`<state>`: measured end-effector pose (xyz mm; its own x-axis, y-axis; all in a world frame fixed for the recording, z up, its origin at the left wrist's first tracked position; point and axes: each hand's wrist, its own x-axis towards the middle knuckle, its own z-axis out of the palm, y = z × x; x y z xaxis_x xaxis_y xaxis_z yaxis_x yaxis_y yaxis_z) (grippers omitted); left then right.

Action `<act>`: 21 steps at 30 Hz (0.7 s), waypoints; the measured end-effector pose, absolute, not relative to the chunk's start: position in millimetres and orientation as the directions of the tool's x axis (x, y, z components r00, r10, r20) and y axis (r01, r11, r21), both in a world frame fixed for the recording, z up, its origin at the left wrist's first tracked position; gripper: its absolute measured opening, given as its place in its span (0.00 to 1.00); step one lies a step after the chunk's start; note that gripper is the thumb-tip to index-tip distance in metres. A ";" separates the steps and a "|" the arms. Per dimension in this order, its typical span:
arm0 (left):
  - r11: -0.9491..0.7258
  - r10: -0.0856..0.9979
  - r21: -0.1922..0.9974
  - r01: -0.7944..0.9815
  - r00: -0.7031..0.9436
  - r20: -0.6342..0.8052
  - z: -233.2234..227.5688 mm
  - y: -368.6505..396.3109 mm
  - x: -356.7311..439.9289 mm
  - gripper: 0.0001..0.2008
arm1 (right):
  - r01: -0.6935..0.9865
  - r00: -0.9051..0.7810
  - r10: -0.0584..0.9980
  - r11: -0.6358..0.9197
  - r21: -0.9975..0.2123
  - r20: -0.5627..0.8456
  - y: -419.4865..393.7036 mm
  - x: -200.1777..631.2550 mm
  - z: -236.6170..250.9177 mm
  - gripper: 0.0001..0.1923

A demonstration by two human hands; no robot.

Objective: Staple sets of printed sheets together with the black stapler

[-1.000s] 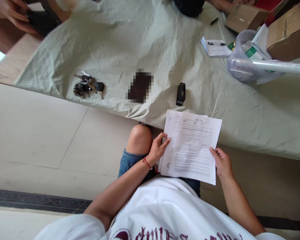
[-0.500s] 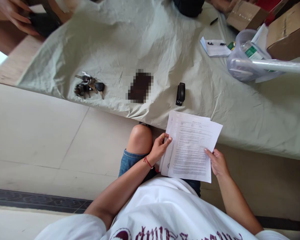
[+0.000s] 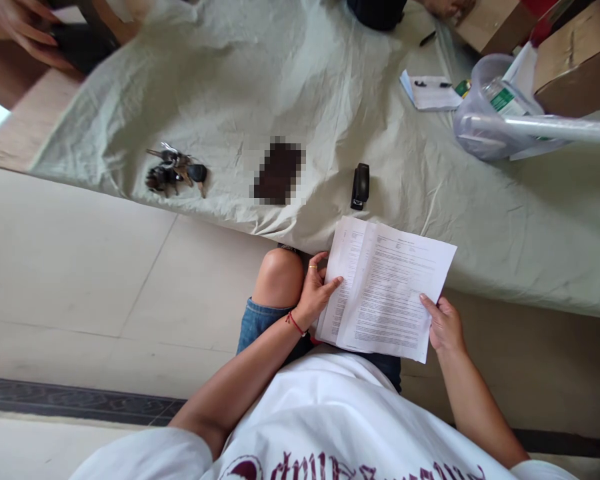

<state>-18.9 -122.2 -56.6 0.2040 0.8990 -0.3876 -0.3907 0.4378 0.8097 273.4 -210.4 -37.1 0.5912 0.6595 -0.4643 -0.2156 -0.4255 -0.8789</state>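
Observation:
Printed paper sheets are held over my lap, close to the table edge. My left hand grips their left side, thumb on top and the other fingers partly hidden behind. On the right side, my right hand pinches the upper sheet, its thumb lying on the print. That upper sheet sits shifted to the right, so a printed strip of the sheet beneath shows on the left. Just beyond the papers, a black stapler lies on the cloth.
A pale green cloth covers the table. On it lie a bunch of keys, a blurred-out dark rectangle and a notepad. A plastic bin and cardboard boxes stand at right. Another person's hand holds something dark at upper left.
My right hand has moved slightly right with the upper sheet, uncovering more of the sheet below. My left fingers have shifted at the left edge, the thumb staying on the paper.

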 end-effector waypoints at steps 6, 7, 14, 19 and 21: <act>0.622 0.782 0.641 -0.449 0.328 -0.530 -55.6 -120.4 -15.7 0.31 | -0.260 0.548 0.683 -0.409 -0.874 -0.483 -207.3 269.1 -33.0 0.27; 0.653 0.757 0.622 -0.432 0.360 -0.545 -54.8 -120.8 -15.8 0.30 | -0.259 0.527 0.692 -0.422 -0.869 -0.494 -207.2 267.9 -32.7 0.27; 0.686 0.728 0.601 -0.411 0.384 -0.568 -54.3 -122.3 -16.7 0.26 | -0.198 0.462 0.728 -0.473 -0.859 -0.507 -209.3 264.9 -36.0 0.25; 0.651 0.753 0.583 -0.487 0.314 -0.578 -64.6 -120.9 -13.3 0.22 | -0.249 0.483 0.709 -0.452 -0.857 -0.514 -208.8 269.0 -35.4 0.25; 0.649 0.754 0.588 -0.483 0.303 -0.583 -66.9 -120.8 -12.7 0.21 | -0.263 0.482 0.700 -0.459 -0.849 -0.527 -208.9 270.6 -34.2 0.26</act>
<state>-12.7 -120.8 -66.9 0.3034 0.7536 -0.5831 -0.4827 0.6491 0.5879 270.6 -208.9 -34.2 0.4823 0.6996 -0.5272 -0.2629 -0.4585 -0.8489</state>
